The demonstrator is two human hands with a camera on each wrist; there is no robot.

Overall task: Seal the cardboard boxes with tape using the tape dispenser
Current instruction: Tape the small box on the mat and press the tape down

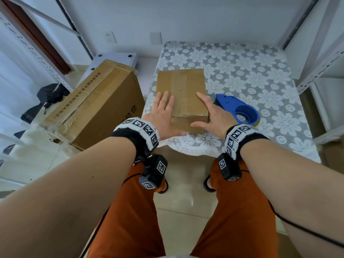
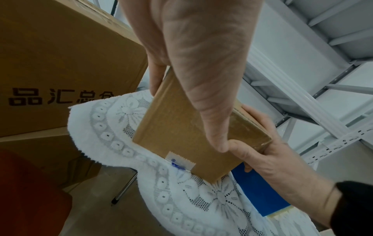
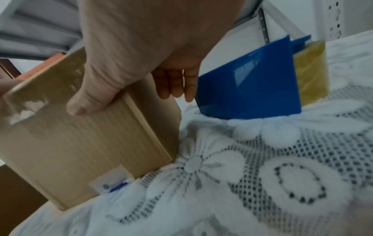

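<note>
At the centre of the head view, a small cardboard box (image 1: 183, 94) sits on the near edge of a counter (image 1: 260, 75) covered in a white lace cloth with a flower pattern. A strip of clear tape runs along the box's top and folds down over its near face. The left hand (image 1: 163, 116) lies on the left part of the box top, fingers straight and spread; in the left wrist view its thumb reaches down the near face. The right hand (image 1: 212, 114) holds the box's near right corner, fingers laid along the right side and thumb pressed on the near face. The two hands are apart, one at each side of the box. Just right of the box, touching or nearly touching the right hand's fingers, a blue tape dispenser (image 1: 240, 109) lies on the cloth. At the left of the frame, a large cardboard box (image 1: 93, 107) with printed characters stands on the floor beside the counter. Grey metal shelving (image 1: 320, 67) rises at the right edge.
</note>
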